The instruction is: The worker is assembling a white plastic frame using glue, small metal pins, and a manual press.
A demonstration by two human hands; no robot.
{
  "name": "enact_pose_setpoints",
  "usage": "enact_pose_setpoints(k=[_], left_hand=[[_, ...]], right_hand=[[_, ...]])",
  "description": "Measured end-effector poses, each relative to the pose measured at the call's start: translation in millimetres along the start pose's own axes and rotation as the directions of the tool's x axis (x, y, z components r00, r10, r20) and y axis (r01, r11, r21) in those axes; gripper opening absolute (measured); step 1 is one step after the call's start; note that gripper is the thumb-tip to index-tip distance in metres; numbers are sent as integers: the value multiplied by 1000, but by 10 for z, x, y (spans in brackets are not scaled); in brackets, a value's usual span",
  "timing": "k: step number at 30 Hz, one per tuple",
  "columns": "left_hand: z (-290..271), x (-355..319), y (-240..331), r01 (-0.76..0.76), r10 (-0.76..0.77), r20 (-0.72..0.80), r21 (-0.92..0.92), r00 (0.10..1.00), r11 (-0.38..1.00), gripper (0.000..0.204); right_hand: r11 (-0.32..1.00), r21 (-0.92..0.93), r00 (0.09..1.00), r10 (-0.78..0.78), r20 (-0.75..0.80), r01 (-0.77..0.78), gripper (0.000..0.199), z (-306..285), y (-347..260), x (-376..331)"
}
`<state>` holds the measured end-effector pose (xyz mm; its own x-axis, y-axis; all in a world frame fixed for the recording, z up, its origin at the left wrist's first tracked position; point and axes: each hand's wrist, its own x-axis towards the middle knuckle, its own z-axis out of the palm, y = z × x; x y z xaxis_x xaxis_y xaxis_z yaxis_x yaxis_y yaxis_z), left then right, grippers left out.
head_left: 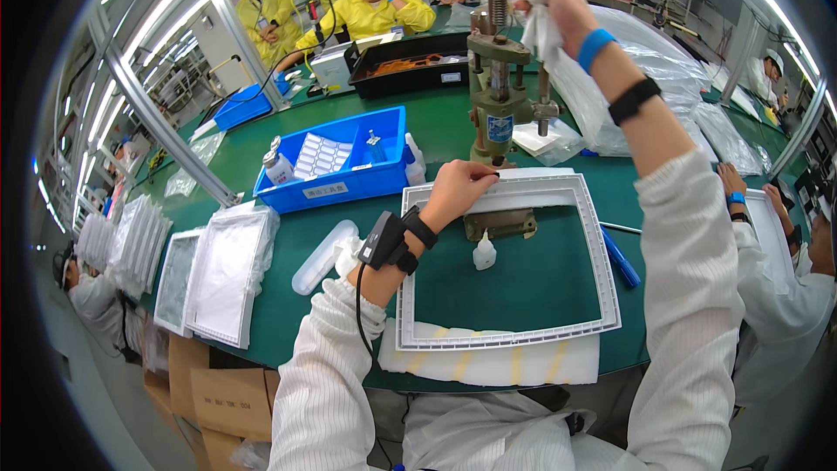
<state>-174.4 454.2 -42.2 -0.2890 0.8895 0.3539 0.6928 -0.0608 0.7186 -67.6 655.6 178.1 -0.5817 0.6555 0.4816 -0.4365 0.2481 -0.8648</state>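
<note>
My left hand [458, 190] pinches the white frame [508, 263] at its far edge, flat on the green bench [453, 126]. My right hand [551, 2] grips the press [497, 78] lever, apparently through a cloth. Busy factory floor.

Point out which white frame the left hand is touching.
The open white frame flat before the person; the left hand presses its far edge. The other frames sit stacked, untouched, at left.

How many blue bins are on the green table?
2. A large blue bin sits left of the press, near the left hand; a smaller one lies farther back left. Others may be hidden.
</note>
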Motion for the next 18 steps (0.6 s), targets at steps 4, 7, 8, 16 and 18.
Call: enact_pose_setpoints(k=[4,7,8,16,18], left_hand=[[-33,-17,-74,-1,0,-18,-55,1000,999,24],[-60,38,-176,34,-31,15,-310,999,950,21],[-68,51,-190,36,-36,8,-410,999,911,20],[-835,-255,-151,0,-10,205,48,979,999,26],[-895,-233,-118,15,-48,304,111,952,994,28]], right_hand=[[989,-39,990,139,-18,-139,38,7,300,34],[818,-567,977,-188,-101,99,48,-412,591,-208],[510,-830,901,-433,-18,228,49,-603,624,-341],[239,-957,872,488,-25,-161,42,-806,-4,-3136],[227,-947,819,571,-58,-225,43,-815,109,-3375]])
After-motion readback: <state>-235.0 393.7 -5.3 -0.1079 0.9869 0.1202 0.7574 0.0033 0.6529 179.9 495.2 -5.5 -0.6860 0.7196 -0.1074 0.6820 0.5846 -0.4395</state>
